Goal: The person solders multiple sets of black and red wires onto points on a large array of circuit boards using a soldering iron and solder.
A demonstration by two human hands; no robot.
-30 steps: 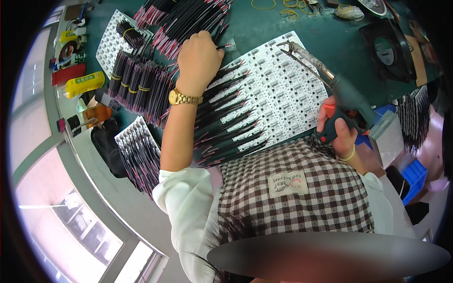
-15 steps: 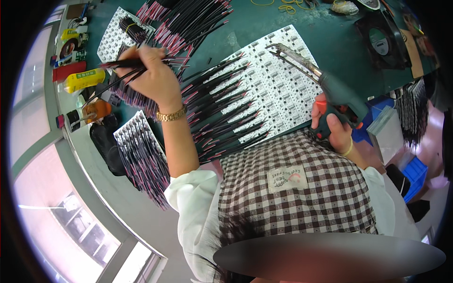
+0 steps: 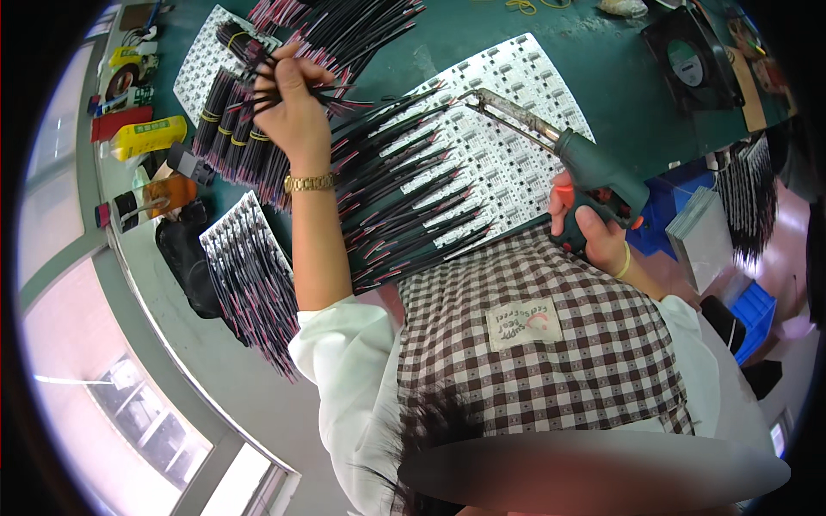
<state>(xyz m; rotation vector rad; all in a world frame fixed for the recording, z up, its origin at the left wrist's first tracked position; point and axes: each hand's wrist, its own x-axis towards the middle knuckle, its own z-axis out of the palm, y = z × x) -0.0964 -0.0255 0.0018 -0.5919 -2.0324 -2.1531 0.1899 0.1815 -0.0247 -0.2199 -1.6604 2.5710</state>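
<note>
My left hand [image 3: 297, 116] is raised over the bundled wires, its fingers closed on several thin black and red wires [image 3: 344, 103] that stick out on both sides. In my right hand [image 3: 607, 245] is a dark green soldering gun [image 3: 602, 172] with an orange-red trigger. Its long metal tip points left, close to the upper left part of a white circuit board panel [image 3: 533, 129]. Rows of black wires with red ends [image 3: 387, 193] lie across the panel's left side, many ends resting on it.
Yellow-banded wire bundles [image 3: 232, 129] lie on the green table, left of the panel. Another wired panel [image 3: 249, 249] is at the left edge. A yellow bottle [image 3: 151, 138] stands far left. At the back right is a black fan [image 3: 691, 64]; blue bins [image 3: 753, 322] are lower right.
My left hand has moved slightly up and right, with the wires now less blurred. The soldering gun has shifted left, its tip closer to the wire ends at the panel's upper left.
</note>
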